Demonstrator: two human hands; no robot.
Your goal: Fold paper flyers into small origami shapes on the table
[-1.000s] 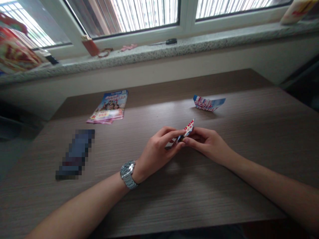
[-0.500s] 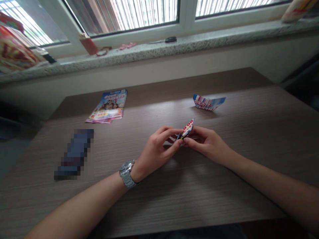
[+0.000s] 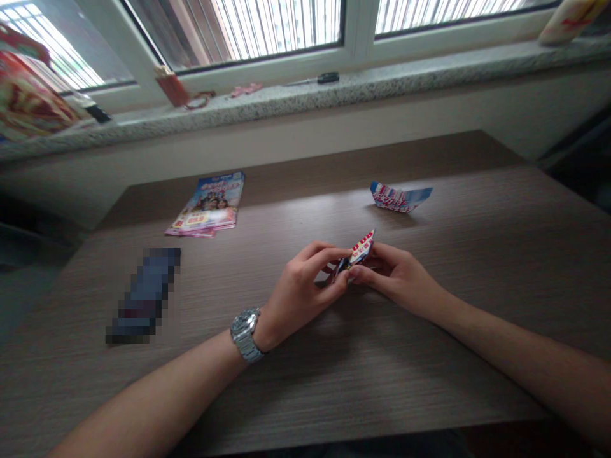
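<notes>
Between my two hands is a small piece of folded printed paper [image 3: 361, 250], white with red print on its upper face and dark below. My left hand [image 3: 305, 273], with a metal watch [image 3: 245, 334] on its wrist, pinches the paper's left side between thumb and fingers. On the other side, my right hand [image 3: 398, 273] grips the lower right edge, thumb in front and fingers partly hidden behind. Beyond the hands, a paper boat [image 3: 400, 198] in blue, white and red stands on the table.
A stack of printed flyers [image 3: 210, 203] lies at the table's back left. Nearer on the left is a pixelated dark flat object [image 3: 146, 296]. The stone window sill [image 3: 277, 100] behind carries a red lighter-like item [image 3: 172, 86], a black-handled tool [image 3: 328, 77] and a bag [image 3: 33, 95].
The folded paper has tilted and opened slightly, so more of its red-printed face shows. Both hands stay in nearly the same place, still gripping it.
</notes>
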